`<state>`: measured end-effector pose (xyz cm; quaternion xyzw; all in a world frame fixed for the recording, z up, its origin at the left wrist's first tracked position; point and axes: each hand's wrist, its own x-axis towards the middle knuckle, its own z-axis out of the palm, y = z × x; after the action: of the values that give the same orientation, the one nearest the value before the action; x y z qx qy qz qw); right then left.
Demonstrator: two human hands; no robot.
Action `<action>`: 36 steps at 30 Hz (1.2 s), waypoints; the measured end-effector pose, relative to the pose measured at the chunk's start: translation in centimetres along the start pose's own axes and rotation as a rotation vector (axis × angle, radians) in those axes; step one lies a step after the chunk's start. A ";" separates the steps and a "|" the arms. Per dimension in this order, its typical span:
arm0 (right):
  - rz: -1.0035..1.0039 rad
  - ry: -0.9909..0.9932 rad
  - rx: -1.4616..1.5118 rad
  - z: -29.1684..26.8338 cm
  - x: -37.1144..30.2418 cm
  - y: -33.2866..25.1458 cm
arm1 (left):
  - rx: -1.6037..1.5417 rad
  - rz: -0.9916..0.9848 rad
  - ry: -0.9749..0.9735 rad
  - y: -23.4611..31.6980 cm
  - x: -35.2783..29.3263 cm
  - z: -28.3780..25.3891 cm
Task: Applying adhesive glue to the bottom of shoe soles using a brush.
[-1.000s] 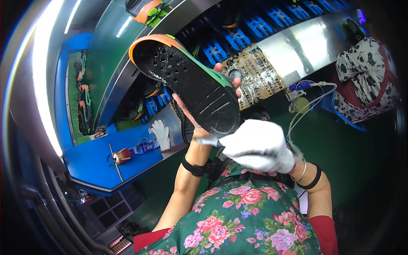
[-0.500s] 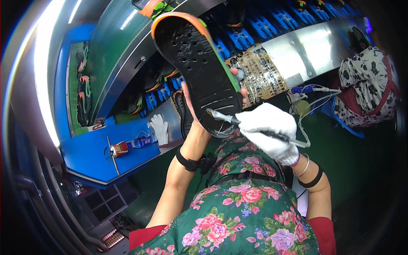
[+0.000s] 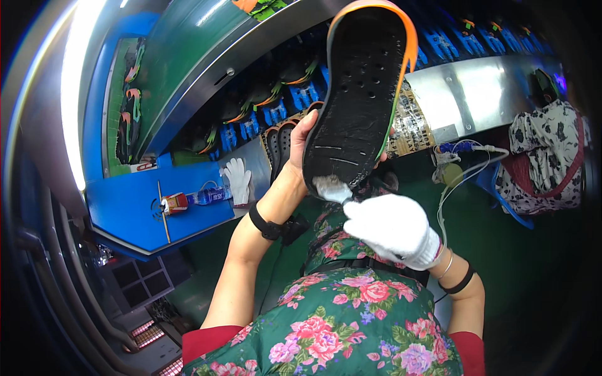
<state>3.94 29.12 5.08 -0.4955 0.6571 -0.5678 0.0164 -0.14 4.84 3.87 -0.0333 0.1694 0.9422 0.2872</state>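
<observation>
A shoe sole (image 3: 360,119), black on the facing side with an orange and green rim, is tilted up in front of me. My bare left hand (image 3: 302,143) is wrapped around it from behind, thumb along the left edge and fingertips at the right. My right hand (image 3: 394,229), in a white knit glove, is closed on a brush (image 3: 333,189). Its pale bristles touch the near end of the sole, where the surface looks wet and streaked. The glove covers most of the handle; a thin pale hose (image 3: 443,219) runs up behind that hand.
On the blue table (image 3: 125,219) at left are a white glove (image 3: 237,180), a blue bottle (image 3: 210,195) and a red box (image 3: 175,202) with a stick. More soles (image 3: 283,145) lie behind my left hand. A metal ledge (image 3: 473,94) borders rows of blue holders; patterned cloth (image 3: 545,150) hangs over a chair at right.
The sole has moved right and stands more upright, with my left hand. The brush has shifted slightly right and down, its bristles now pressed flatter across the near end.
</observation>
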 end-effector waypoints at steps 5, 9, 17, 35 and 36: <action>0.059 0.112 0.185 -1.4 1.9 -0.8 | -0.131 -0.079 0.197 0.4 -0.4 0.3; -0.003 -0.036 -0.118 -1.9 1.9 -0.3 | 0.156 -0.080 0.300 1.3 -1.3 -0.5; 0.081 0.165 0.065 -1.2 2.2 -0.7 | -0.057 -0.111 0.397 1.9 -1.3 0.2; 0.378 0.357 0.258 0.3 3.0 -0.2 | -0.060 0.058 0.254 0.8 -0.6 -4.7; 0.436 0.284 0.448 -0.1 2.8 -0.1 | -0.061 0.053 0.246 0.7 -1.0 -4.5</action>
<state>2.55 27.30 6.70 -0.2434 0.6024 -0.7443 0.1542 0.19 2.23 -0.02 -0.1527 0.1753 0.9430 0.2383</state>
